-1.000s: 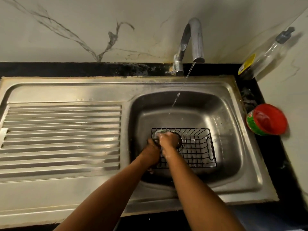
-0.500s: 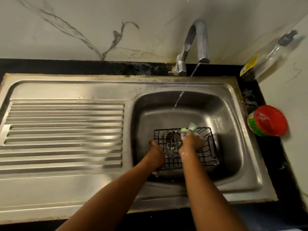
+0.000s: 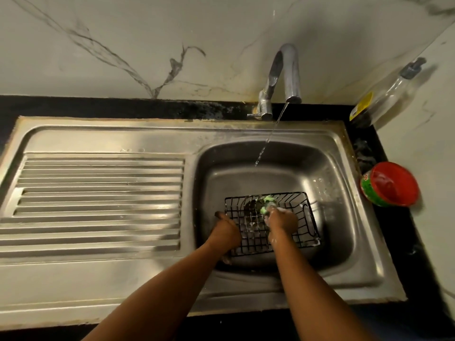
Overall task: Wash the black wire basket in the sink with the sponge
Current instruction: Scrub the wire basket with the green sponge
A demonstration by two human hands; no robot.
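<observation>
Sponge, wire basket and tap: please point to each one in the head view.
sponge [image 3: 267, 201], head view, its green tip
wire basket [image 3: 253, 243], head view, its bottom grid
tap [image 3: 293, 70], head view, its curved spout

Wire basket [image 3: 304, 223] lies in the sink basin [image 3: 341, 193], drainboard [image 3: 98, 198] to its left, faucet [image 3: 289, 70] behind; a tub [image 3: 390, 184] and a bottle [image 3: 384, 94] sit along the desk's [image 3: 416, 242] right edge.

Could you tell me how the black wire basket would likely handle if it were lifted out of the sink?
The black wire basket looks like open rigid wire, so probably stiff and light. Suds on its wires and the running water suggest a slippery grip. Its flat base should resist rolling.
</observation>
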